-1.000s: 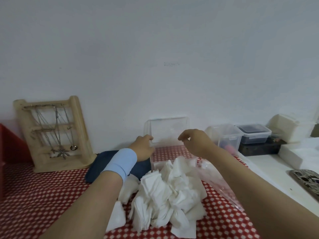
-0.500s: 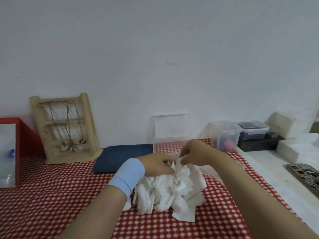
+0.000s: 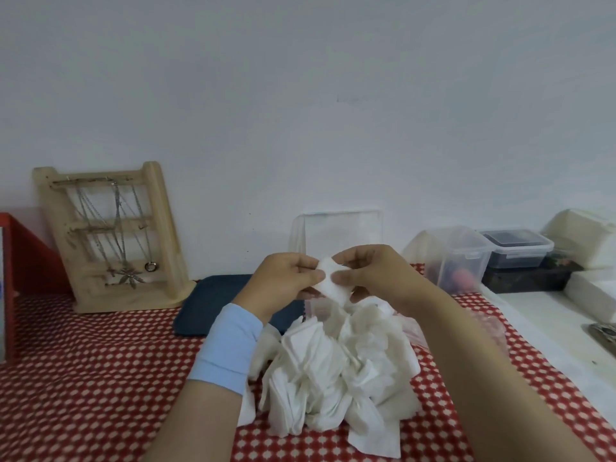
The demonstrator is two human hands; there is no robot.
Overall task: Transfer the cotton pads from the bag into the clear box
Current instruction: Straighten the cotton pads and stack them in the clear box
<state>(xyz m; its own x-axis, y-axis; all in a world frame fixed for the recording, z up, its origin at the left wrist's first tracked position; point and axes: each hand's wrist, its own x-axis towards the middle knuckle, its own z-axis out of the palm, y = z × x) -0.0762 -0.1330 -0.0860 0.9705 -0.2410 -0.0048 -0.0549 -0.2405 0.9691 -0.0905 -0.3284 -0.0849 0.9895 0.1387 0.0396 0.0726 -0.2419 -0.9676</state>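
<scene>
A heap of white cotton pads (image 3: 336,371) lies on the red checked tablecloth in front of me. Both hands hold one white pad (image 3: 331,282) above the heap. My left hand (image 3: 283,278) pinches its left side and my right hand (image 3: 370,275) pinches its right side. Right behind the hands stands the clear box (image 3: 340,235) with its lid raised; its lower part is hidden by the hands. The crumpled clear bag (image 3: 483,328) lies to the right of the heap, partly under my right forearm.
A wooden jewellery stand (image 3: 113,238) leans at the back left, beside a red box (image 3: 26,261). A dark blue pad (image 3: 213,305) lies behind my left wrist. Clear and dark lidded containers (image 3: 466,258) and white boxes (image 3: 586,235) sit at the back right on a white counter.
Both hands dipped from the clear box to the heap, then rose with a single pad held between them.
</scene>
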